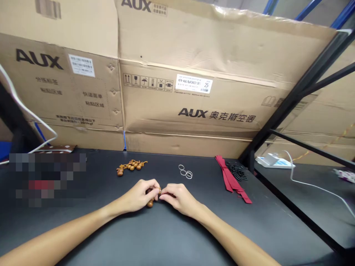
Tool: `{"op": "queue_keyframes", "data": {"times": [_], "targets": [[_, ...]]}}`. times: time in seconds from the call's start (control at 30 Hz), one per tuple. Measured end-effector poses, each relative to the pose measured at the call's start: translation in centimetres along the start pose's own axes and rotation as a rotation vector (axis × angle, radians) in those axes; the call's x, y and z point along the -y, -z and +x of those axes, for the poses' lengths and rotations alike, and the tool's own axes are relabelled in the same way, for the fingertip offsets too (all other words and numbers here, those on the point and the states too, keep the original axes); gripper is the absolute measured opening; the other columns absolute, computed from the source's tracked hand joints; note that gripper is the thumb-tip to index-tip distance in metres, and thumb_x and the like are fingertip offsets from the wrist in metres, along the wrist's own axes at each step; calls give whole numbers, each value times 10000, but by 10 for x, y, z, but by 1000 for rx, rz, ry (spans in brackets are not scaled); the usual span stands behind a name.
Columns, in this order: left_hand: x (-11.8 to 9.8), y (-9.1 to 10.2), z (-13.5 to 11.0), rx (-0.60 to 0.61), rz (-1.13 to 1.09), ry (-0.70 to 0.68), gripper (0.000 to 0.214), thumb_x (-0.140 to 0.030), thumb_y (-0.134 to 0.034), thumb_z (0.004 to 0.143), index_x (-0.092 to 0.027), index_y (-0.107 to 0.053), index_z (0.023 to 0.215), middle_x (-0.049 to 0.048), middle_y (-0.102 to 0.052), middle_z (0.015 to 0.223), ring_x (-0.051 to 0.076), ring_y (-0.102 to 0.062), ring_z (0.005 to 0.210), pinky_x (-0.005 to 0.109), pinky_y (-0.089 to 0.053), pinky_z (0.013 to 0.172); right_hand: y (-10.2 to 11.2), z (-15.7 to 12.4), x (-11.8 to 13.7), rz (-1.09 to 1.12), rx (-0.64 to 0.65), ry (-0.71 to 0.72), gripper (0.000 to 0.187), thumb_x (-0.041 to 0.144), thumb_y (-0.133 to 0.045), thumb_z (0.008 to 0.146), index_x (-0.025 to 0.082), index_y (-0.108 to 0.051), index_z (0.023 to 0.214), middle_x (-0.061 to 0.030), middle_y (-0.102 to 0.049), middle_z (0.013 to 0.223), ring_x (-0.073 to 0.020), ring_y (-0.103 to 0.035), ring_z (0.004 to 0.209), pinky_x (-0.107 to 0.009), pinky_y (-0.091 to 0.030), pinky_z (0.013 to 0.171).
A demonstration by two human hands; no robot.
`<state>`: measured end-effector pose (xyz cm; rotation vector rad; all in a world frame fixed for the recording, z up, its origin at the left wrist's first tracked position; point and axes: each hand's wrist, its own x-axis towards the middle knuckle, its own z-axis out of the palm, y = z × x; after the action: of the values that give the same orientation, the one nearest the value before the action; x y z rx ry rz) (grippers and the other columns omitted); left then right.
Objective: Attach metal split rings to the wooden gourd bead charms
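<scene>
Down on the near stretch of the black table [177, 236], the left hand [135, 195] and the right hand [179, 199] meet fingertip to fingertip in a narrow, tight pinch on a small wooden gourd bead [150, 203]. Most of it is buried behind the fingers, but its round bottom pokes out on the person's side, so its long axis points from the pinch back toward the body, tipping slightly to the left. The left hand sits a touch closer to that bottom end, and whatever is caught at the very top of the pinch is too small to make out. Just ahead and to the left, a string of wooden gourds [130, 166] lies along the table, clearly nearer the left hand. Straight ahead sit metal rings [185, 171] in a loose row. Farther right, red ribbon [231, 179] slants toward the table's edge, just beside a heap of small black pieces [235, 170]. At the far left, a pixelated patch hides what's there, and big cardboard boxes [194, 99] stand behind it all.
</scene>
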<state>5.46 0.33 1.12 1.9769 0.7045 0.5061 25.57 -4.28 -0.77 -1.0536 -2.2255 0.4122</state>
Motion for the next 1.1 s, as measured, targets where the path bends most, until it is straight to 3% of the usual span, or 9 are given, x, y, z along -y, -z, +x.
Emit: {"op": "queue_keyframes", "data": {"times": [0.3,0.47,0.6,0.7,0.9,1.0,1.1], "targets": [[6,4,4,19,-125,46,325,-454,-466,898,-157,-537,786,-3,-598,690,90,-498,517,208,-407,523,2,0,-4,52,-32,78,216,299,-486,945,189,-672,935,-70,-634,895,-160,-601,836,-276,-492,803],[4,1,-1,-19,112,-74,260,-358,-416,934,-172,-541,803,-17,-581,655,98,-505,522,205,-393,527,0,-1,-4,49,-34,40,242,295,-482,948,173,-666,848,-42,-620,767,-140,-573,701,-245,-471,688],[2,-2,-4,-44,390,-261,232,-276,-388,947,-185,-582,857,23,-613,757,143,-548,670,252,-419,676,-2,-3,-4,44,-23,30,235,281,-480,950,173,-661,846,-30,-611,757,-131,-562,691,-231,-452,681],[2,-3,-5,-56,467,-316,238,-267,-378,950,-189,-593,881,48,-620,827,168,-560,750,275,-416,739,-3,-3,-3,45,-20,16,232,271,-475,952,173,-649,834,-26,-605,750,-131,-556,688,-232,-447,680],[2,0,-2,46,119,-68,241,-337,-398,942,-179,-537,824,-20,-566,653,98,-522,512,198,-400,521,1,-1,-1,-19,-45,19,155,284,-550,909,179,-658,870,-51,-559,867,-147,-543,777,-262,-467,732],[4,4,1,77,-11,14,278,-398,-433,922,-169,-536,801,-20,-577,677,91,-520,518,192,-403,519,3,0,-1,-59,-32,63,111,287,-592,881,194,-653,884,-83,-539,1084,-171,-535,918,-309,-468,836],[5,5,3,69,-45,52,312,-443,-448,909,-166,-549,806,-19,-579,679,90,-510,518,200,-411,527,4,0,0,-68,-1,100,103,256,-556,903,195,-633,874,-80,-559,1116,-179,-526,965,-325,-464,869]]}}
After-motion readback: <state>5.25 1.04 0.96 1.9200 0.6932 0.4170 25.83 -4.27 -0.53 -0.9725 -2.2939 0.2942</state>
